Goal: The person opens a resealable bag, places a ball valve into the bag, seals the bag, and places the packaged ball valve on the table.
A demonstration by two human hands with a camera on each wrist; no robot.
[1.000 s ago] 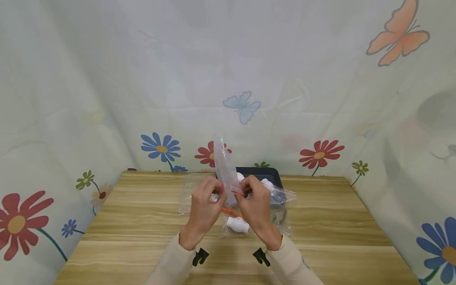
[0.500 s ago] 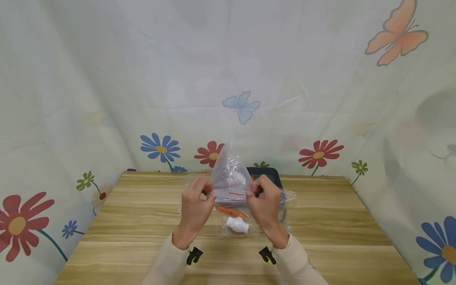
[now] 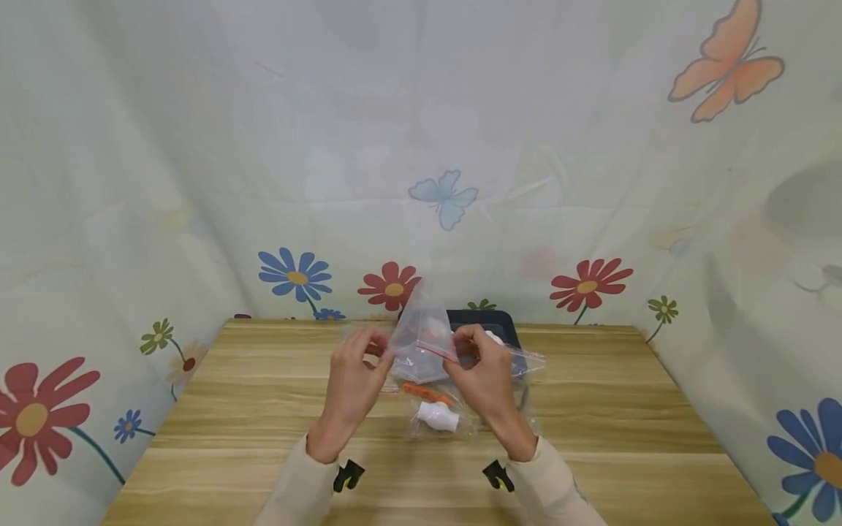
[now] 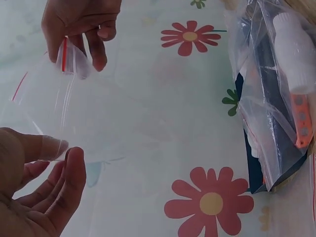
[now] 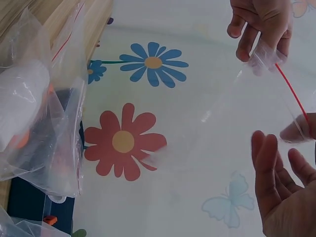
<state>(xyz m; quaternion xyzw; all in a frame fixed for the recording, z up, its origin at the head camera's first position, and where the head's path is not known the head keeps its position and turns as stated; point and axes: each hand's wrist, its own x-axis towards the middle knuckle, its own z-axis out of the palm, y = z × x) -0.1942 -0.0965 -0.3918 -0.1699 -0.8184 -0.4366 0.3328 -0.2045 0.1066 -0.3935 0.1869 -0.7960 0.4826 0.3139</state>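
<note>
A clear zip-lock bag (image 3: 421,318) with a red seal line is stretched between both hands, raised above the table. My left hand (image 3: 351,376) pinches one side of its mouth; in the left wrist view the thumb (image 4: 52,146) lies against the film. On the opposite side my right hand (image 3: 485,374) holds the edge by the red seal, thumb (image 5: 296,131) behind the film and fingers curved. The bag looks empty. Below the hands lies another clear bag with a white bottle-shaped piece (image 3: 438,418) and an orange strip with holes (image 4: 302,121).
A dark tray (image 3: 506,323) stands at the table's back edge, partly hidden by the bags and hands, with white pieces in it. A further zip-lock bag (image 3: 531,361) lies over its right side. The wooden table (image 3: 250,409) ends at a flowered curtain (image 3: 460,102).
The hands have moved apart, mostly the left hand to the left, spreading the bag's mouth. The bag's upper end has sunk lower, and the white piece and orange strip show more.
</note>
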